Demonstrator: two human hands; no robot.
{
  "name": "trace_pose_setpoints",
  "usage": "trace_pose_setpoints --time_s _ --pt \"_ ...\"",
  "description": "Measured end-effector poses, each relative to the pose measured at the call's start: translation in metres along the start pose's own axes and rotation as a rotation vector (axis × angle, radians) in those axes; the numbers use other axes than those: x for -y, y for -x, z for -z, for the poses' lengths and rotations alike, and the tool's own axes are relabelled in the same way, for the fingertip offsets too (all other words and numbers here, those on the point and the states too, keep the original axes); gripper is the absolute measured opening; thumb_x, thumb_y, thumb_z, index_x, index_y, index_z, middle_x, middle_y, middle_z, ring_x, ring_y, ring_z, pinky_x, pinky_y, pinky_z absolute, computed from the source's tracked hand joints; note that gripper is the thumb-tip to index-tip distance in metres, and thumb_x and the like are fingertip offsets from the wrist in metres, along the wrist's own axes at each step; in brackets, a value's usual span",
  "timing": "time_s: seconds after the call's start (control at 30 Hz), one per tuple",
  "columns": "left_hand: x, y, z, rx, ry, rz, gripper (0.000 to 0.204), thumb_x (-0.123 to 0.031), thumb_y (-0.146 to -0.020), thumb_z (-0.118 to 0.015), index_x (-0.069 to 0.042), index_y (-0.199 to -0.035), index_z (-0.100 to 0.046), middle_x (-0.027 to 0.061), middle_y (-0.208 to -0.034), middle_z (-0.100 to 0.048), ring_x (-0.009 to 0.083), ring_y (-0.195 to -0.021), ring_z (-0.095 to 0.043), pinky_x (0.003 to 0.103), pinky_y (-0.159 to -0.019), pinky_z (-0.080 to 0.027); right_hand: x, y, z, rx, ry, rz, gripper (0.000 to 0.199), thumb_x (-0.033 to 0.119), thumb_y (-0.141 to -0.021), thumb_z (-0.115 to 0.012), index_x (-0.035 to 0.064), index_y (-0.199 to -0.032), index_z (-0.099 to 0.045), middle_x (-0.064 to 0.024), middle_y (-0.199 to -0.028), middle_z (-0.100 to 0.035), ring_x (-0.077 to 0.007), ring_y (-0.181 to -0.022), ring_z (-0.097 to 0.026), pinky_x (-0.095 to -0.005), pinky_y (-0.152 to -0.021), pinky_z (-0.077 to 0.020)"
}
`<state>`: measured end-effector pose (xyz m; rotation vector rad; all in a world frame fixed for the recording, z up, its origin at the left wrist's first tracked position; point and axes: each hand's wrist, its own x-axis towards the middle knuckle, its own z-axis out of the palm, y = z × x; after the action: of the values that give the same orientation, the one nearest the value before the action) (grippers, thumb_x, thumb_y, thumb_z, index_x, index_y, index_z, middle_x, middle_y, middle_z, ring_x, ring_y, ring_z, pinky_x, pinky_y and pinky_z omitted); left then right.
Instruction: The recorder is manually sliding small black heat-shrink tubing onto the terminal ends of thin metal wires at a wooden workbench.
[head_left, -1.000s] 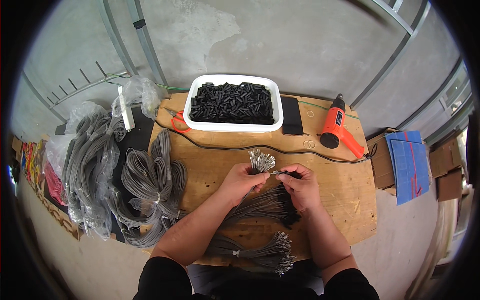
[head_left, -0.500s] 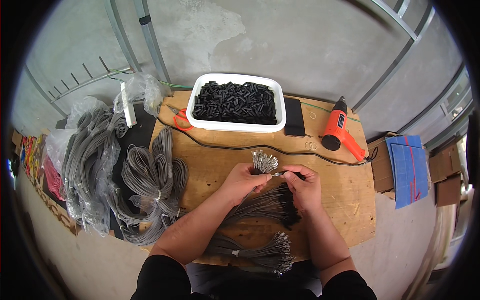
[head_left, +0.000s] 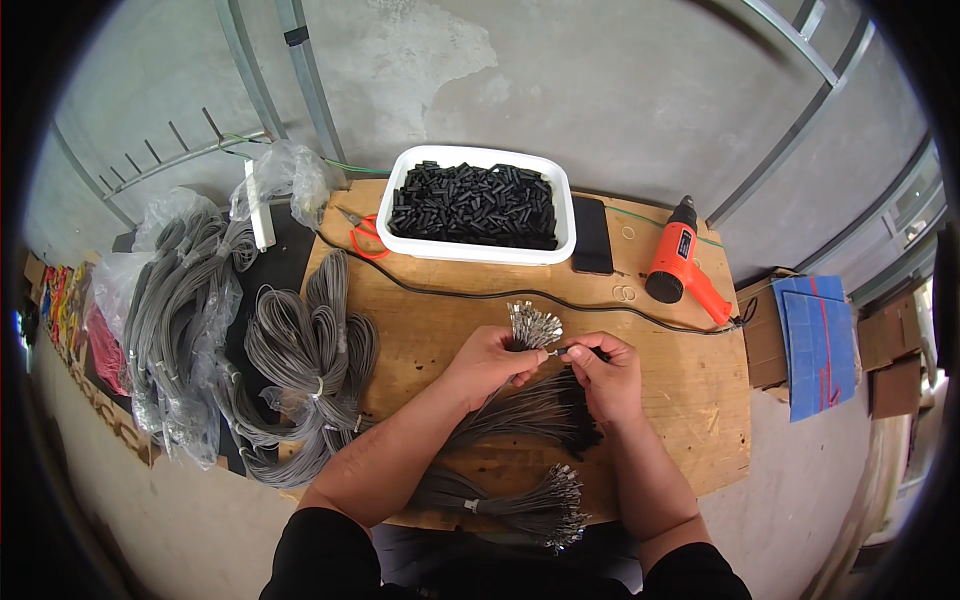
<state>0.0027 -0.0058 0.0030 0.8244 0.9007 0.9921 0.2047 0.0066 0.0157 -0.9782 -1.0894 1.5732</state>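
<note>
Left hand [head_left: 495, 362] grips one wire bundle [head_left: 533, 325]; right hand [head_left: 603, 372] pinches one wire end [head_left: 557, 352] (two more bundles below).

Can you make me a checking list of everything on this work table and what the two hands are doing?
Surface: bare wooden board table.
Job's things: bunch of grey wires with metal ends in left hand; one small wire end pinched by right hand.
Clutter: white tub of short black tubes, orange heat gun, red-handled scissors, tied grey wire bundle.
Grippers: both hands closed.
Cables: black cord, grey coils.
Surroundings: grey wall.
</note>
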Motion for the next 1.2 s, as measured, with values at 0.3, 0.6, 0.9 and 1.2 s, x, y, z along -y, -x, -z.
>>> trace_pose_setpoints --time_s 0.3,0.6,0.9,1.2 --pt "-0.002 -0.001 0.006 0.035 -0.065 -0.008 0.014 -0.011 -0.089 -0.072 0.001 -0.089 -0.066 0.0036 -0.077 -0.063 0.0116 -0.068 -0.058 0.026 -0.064 -0.046 0.002 -0.004 0.008 -0.006 -0.082 -0.099 0.014 0.009 -0.094 -0.069 -0.0026 -0.100 -0.068 -0.0065 -0.080 -0.069 -0.0047 -0.056 -0.045 -0.0176 -0.048 -0.0324" --pt "-0.004 0.003 -0.001 0.022 -0.087 -0.050 0.016 -0.013 -0.088 -0.074 0.002 -0.086 -0.068 0.0030 -0.074 -0.065 0.0088 -0.066 -0.057 0.025 -0.061 -0.045 0.006 -0.004 0.016 0.102 -0.371 -0.278 0.016 0.015 -0.095 -0.068 -0.0001 -0.100 -0.066 -0.0071 -0.082 -0.068 -0.0069 -0.058 -0.046 -0.0173 -0.046 -0.0321" --pt "-0.007 0.004 -0.002 0.058 -0.086 -0.028 0.014 -0.011 -0.089 -0.073 0.001 -0.090 -0.067 0.0031 -0.077 -0.064 0.0099 -0.069 -0.057 0.025 -0.066 -0.046 0.002 -0.002 0.013 0.129 -0.333 -0.300 0.015 0.015 -0.096 -0.067 0.0010 -0.100 -0.065 -0.0064 -0.083 -0.067 -0.0066 -0.058 -0.046 -0.0175 -0.047 -0.0325" --pt "-0.005 0.003 -0.001 0.091 -0.049 -0.023 0.014 -0.010 -0.089 -0.072 0.002 -0.096 -0.068 0.0038 -0.082 -0.065 0.0110 -0.072 -0.058 0.026 -0.068 -0.048 0.007 -0.004 0.015 0.183 -0.394 -0.362 0.014 0.010 -0.095 -0.067 -0.0011 -0.102 -0.066 -0.0077 -0.083 -0.068 -0.0065 -0.058 -0.048 -0.0166 -0.044 -0.0339"
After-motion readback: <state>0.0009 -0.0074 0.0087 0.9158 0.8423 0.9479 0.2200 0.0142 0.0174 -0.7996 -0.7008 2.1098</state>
